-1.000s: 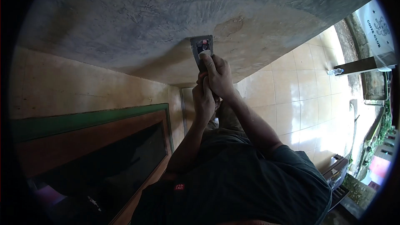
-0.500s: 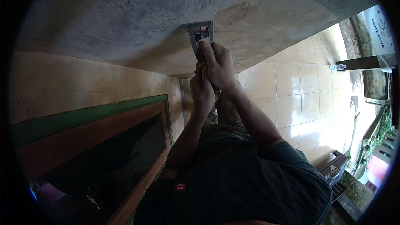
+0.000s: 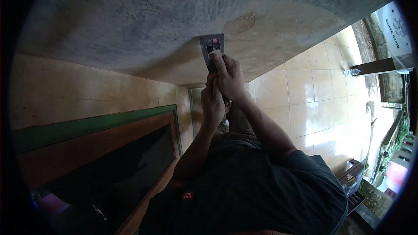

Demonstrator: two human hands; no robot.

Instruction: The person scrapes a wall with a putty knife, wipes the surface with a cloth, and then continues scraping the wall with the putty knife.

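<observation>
A putty knife (image 3: 203,46) with a broad grey blade lies against the blotchy plastered wall (image 3: 152,26) in front of me. My right hand (image 3: 231,77) is closed around it high up, its thumb pressed on the blade near a label. Just below, my left hand (image 3: 212,106) wraps the handle, of which a bit of orange shows between the hands. The rest of the handle is hidden by my fingers. A brownish patch (image 3: 240,23) marks the wall to the right of the blade.
A window with a green and brown frame (image 3: 109,124) is at lower left. Shiny floor tiles (image 3: 300,85) lie at right, with a plastic bottle (image 3: 352,72) beside a dark post (image 3: 378,66). A "COFFE CLUB" banner (image 3: 394,32) hangs at far right.
The putty knife and both hands have moved a short way down the wall, towards my body. Both hands keep their grip.
</observation>
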